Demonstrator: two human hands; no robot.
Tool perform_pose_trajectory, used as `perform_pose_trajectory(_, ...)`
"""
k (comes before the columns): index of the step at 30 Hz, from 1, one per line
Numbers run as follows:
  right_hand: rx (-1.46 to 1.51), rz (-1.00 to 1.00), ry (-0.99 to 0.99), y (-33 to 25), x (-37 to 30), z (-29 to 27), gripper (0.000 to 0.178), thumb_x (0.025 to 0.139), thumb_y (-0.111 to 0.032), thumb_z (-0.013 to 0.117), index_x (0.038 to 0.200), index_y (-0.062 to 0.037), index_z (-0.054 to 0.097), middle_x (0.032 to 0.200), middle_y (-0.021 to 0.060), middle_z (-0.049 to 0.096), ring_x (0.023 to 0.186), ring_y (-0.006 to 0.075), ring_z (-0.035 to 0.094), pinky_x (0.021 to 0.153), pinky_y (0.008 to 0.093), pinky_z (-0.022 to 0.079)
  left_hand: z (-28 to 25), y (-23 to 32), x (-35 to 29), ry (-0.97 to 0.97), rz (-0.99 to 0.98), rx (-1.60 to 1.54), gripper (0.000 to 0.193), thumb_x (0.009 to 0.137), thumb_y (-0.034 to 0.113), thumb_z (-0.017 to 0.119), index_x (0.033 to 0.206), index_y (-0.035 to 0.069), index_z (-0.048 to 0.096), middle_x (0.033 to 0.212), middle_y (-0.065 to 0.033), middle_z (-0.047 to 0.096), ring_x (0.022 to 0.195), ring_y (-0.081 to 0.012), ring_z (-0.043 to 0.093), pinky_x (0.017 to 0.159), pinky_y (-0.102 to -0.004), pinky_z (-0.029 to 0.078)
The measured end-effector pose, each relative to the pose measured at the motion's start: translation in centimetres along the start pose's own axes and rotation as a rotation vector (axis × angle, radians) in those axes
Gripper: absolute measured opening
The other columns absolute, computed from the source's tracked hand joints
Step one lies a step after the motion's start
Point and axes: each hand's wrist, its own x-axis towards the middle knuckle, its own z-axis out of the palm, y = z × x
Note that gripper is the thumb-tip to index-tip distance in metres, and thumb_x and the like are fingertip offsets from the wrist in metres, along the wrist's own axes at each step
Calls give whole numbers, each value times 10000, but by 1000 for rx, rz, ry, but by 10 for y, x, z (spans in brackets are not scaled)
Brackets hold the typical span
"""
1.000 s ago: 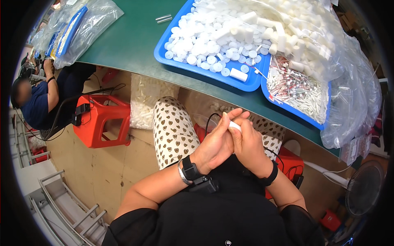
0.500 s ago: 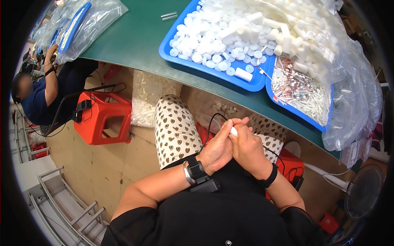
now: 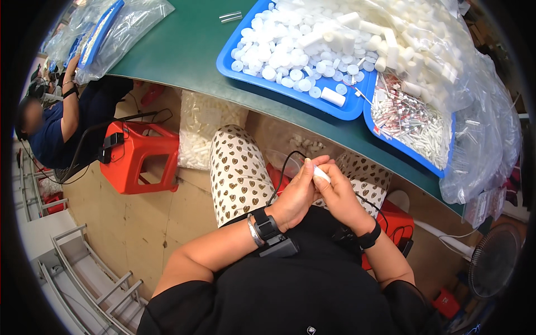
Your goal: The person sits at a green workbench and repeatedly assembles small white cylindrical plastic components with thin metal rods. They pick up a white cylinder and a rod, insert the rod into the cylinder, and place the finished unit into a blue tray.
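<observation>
Over my lap, both hands are closed around a small white plastic cylinder (image 3: 321, 175). My left hand (image 3: 295, 196) has its palm turned up, and its thumb points up along the cylinder. My right hand (image 3: 341, 200) grips the piece from the other side, thumb lying on it. The cylinder's lower part is hidden by the fingers. Beyond my hands, a large blue tray (image 3: 254, 87) holds translucent round caps (image 3: 279, 56) and a lone white cylinder (image 3: 333, 97) near its front rim.
A smaller blue tray (image 3: 416, 159) holds thin white and reddish sticks. A clear bag of white cylinders (image 3: 410, 47) leans over both trays on the green table (image 3: 167, 67). Left are a red stool (image 3: 131, 162) and a co-worker (image 3: 53, 125); a fan (image 3: 494, 261) stands right.
My hands have shifted slightly, and the right fingers have opened out a little, so more of the white cylinder shows. The co-worker's arm has moved slightly.
</observation>
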Motion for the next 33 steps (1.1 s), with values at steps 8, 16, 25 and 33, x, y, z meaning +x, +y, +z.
perform_pose_trajectory(8,818,514,-258,-17,6,-26,392,1076,-337,383,1117,6,568,746,24,550,443,11,316,388,162,264,-2,22,3,-90,-49,-42,619,1066,488,261,1504,52,290,1544,-134,345,1187,-191,549,1031,-380,446)
perform_pose_trajectory(16,-660,-204,-41,2,3,3,321,1011,-283,508,1148,6,528,746,176,648,570,299,627,509,408,489,-11,-16,7,166,12,57,476,1083,397,276,1277,31,511,1362,-123,526,1191,-221,550,1048,-379,422)
perform_pose_trajectory(25,-1011,38,-20,12,21,-34,320,980,-345,544,1095,-51,597,877,190,690,814,368,674,703,489,525,-17,-12,13,356,-231,55,476,1049,446,412,1298,44,467,1318,-103,536,1203,-199,516,1015,-383,420)
perform_pose_trajectory(33,-814,-443,159,-74,4,-59,138,890,-166,689,910,-37,645,785,123,678,648,307,652,577,381,496,8,66,-1,90,422,754,204,1011,130,552,1178,12,554,1046,-58,642,929,-101,587,856,-259,490)
